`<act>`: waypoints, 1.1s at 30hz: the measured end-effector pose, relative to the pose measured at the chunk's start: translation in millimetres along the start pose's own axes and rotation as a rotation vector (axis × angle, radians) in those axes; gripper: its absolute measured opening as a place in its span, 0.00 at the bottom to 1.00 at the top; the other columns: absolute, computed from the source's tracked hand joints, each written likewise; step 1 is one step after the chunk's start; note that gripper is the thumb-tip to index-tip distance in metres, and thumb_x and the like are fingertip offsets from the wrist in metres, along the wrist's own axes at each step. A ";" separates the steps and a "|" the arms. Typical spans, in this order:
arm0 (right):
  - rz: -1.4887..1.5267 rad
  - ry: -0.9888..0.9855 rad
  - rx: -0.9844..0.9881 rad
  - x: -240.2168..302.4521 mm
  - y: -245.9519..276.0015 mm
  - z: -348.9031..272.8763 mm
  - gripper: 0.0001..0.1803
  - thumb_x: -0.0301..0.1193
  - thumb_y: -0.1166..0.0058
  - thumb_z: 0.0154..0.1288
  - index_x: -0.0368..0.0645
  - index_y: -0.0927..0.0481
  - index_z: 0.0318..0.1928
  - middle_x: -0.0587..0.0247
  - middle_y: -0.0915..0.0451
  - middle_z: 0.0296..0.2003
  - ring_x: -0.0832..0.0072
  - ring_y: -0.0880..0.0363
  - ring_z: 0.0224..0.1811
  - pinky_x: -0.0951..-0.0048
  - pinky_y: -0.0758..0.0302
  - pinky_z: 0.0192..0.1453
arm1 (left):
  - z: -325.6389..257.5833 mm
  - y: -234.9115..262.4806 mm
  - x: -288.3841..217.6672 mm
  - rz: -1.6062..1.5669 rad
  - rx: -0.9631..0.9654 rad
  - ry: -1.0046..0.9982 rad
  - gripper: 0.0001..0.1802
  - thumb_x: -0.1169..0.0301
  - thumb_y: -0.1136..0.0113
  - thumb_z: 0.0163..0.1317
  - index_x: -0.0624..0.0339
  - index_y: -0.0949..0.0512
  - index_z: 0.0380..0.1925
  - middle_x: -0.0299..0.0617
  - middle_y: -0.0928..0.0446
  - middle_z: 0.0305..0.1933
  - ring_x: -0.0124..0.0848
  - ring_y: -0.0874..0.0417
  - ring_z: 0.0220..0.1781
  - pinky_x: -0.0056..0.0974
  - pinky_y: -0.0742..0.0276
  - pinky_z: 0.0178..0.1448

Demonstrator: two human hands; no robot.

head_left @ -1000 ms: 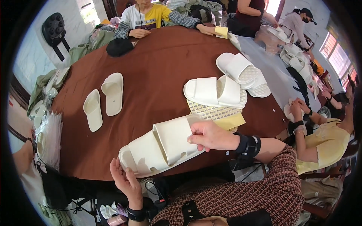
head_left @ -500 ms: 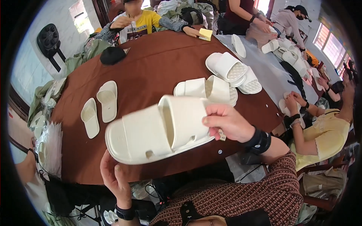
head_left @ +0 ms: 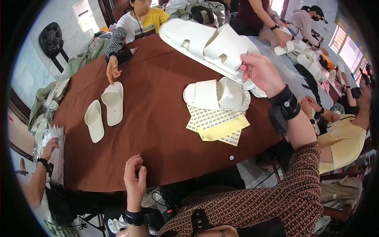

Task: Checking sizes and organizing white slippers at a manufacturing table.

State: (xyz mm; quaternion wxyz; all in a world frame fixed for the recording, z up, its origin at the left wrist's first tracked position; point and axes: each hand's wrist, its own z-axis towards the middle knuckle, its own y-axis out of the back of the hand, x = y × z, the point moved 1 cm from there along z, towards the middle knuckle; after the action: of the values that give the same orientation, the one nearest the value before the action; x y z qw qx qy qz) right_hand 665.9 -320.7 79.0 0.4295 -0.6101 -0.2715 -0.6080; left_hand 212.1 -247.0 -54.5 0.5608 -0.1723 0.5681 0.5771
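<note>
My right hand pinches the edge of a white slide slipper, raised over the far side of the table and tilted. My left hand is empty at the table's near edge, its fingers loosely bent and the thumb apart. Below the raised slipper, another white slipper rests partly on yellow-and-white sticker sheets. More white slippers behind are mostly hidden by the raised one and my right hand. At the left lie two cream slippers side by side; another person's hand reaches to the toe of one.
The table has a brown cloth. Clear plastic bags lie at its left edge, with another person's hand on them. A black cap-like thing sits at the far left. People work around a pile of slippers at right.
My right hand has carried the slipper up and away, uncovering the sticker sheets. My left hand has come away from the slipper's toe. The person opposite now reaches toward the left pair.
</note>
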 end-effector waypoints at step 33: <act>-0.175 0.129 0.639 -46.6 -107.8 -70.2 0.12 0.19 0.51 0.70 0.35 0.24 0.53 0.62 0.18 0.42 0.80 0.19 0.41 0.78 0.20 0.48 | 15.1 52.9 -32.4 0.292 -0.076 -0.044 0.13 0.79 0.42 0.63 0.68 0.23 0.48 0.48 0.23 0.46 0.39 0.18 0.47 0.38 0.21 0.52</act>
State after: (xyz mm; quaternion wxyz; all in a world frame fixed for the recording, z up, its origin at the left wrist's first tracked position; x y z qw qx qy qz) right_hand 533.0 -319.6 46.9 0.5616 -0.3792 -0.4718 -0.5642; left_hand 184.2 -234.3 1.5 0.4765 -0.0963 0.5524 0.6772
